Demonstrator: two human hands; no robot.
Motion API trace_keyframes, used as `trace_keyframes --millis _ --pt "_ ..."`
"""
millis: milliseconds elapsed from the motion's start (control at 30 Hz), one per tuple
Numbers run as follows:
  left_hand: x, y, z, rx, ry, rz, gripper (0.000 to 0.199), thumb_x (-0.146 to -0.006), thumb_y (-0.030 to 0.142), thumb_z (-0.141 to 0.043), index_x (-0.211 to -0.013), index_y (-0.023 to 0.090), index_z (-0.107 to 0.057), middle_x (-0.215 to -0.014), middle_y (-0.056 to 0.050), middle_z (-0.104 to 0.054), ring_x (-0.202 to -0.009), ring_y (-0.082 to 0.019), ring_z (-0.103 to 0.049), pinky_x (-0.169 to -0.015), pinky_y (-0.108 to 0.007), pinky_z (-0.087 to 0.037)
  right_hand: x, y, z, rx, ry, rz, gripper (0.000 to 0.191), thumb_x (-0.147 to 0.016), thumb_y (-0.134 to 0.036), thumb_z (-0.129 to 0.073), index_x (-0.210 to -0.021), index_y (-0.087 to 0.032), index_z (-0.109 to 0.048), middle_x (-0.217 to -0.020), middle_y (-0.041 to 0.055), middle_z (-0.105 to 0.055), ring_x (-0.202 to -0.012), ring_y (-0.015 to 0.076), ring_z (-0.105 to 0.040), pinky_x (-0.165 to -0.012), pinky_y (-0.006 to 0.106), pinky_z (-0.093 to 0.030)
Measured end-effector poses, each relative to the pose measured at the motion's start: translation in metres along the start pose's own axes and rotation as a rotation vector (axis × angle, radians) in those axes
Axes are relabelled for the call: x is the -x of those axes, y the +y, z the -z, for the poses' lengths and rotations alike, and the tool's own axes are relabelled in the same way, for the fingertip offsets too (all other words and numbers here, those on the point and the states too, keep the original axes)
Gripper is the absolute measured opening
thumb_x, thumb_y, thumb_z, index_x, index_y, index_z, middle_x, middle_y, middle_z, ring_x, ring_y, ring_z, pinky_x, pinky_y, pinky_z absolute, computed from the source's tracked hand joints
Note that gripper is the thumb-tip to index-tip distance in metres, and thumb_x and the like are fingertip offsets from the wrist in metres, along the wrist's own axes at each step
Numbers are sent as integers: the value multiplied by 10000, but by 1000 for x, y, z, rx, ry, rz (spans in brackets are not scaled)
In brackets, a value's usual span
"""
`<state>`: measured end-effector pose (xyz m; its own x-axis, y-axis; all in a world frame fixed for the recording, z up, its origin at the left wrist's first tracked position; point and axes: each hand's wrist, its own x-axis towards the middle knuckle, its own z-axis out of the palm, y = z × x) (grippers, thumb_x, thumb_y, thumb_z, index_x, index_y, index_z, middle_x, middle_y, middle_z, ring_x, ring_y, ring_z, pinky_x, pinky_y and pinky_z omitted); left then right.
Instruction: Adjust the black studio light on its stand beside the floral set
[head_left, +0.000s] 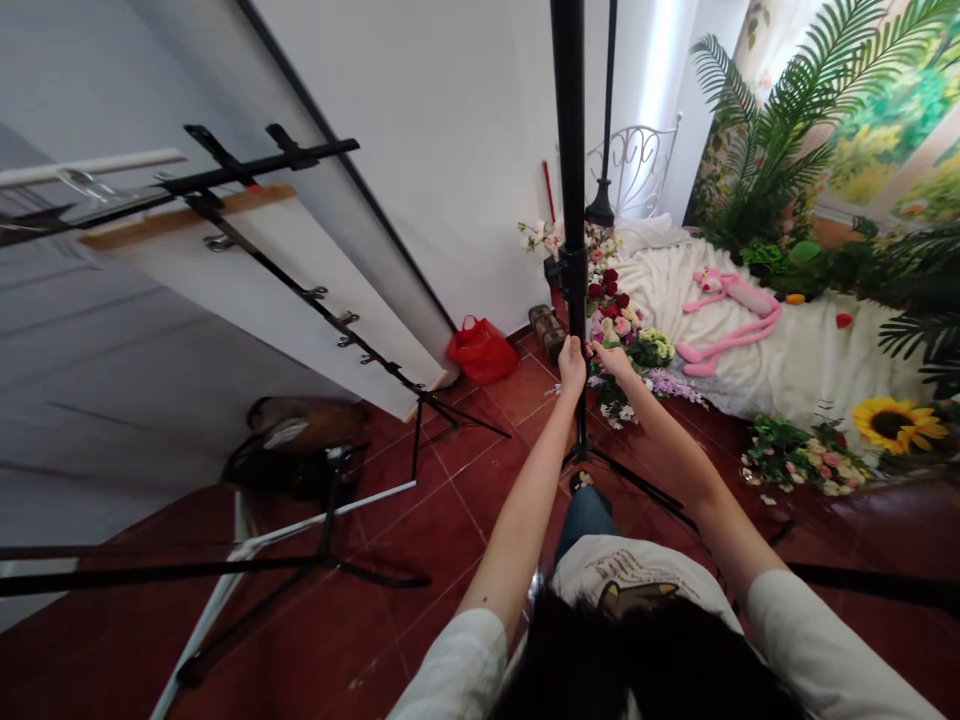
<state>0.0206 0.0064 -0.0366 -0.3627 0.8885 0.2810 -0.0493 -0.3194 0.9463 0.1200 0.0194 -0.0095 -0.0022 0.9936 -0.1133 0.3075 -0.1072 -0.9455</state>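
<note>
A tall black light stand (574, 190) rises upright in front of me, its collar and clamp just above my hands. My left hand (574, 368) is wrapped round the pole below that collar. On the pole's right side, my right hand (612, 362) has its fingers closed in a pinch close against it; whatever they grip is too small to make out. The stand's tripod legs (637, 480) spread over the floor by my foot.
White backdrop boards (285, 270) hang clipped to black bars at left, with stand legs below. A red bag (482, 350) sits by the wall. Flowers (619, 320) border a cream cloth (652, 275) bearing a pink plush toy (739, 295). A sunflower (892, 425) lies right.
</note>
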Motion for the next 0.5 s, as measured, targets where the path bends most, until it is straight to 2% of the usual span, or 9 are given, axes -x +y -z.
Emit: trace_keyframes --millis 100,233,500 --pt "2 2 -5 -1 76 5 654 -892 770 -303 -702 194 -547 -607 6 -537 -560 -110 -530 -620 -236 -448 -1 -6 6 -61 -6 -64 361 -866 -446 -643 -642 -166 -596 -481 -12 -499 -486 122 -472 -524 254 -426" --pt "4 5 -12 -36 185 8 649 -909 748 -297 -681 191 -542 -579 18 -504 -535 -102 -495 -600 -227 -418 0 -12 10 -110 -38 -36 326 -858 -420 -630 -639 -185 -575 -454 -30 -453 -506 129 -441 -515 259 -402" --pt "4 0 -16 -151 278 -8 646 -933 720 -262 -672 201 -544 -581 3 -524 -559 -124 -535 -621 -238 -417 15 -7 10 -175 -119 -13 283 -879 -365 -539 -753 -133 -641 -644 16 -606 -675 127 -548 -645 241 -452"
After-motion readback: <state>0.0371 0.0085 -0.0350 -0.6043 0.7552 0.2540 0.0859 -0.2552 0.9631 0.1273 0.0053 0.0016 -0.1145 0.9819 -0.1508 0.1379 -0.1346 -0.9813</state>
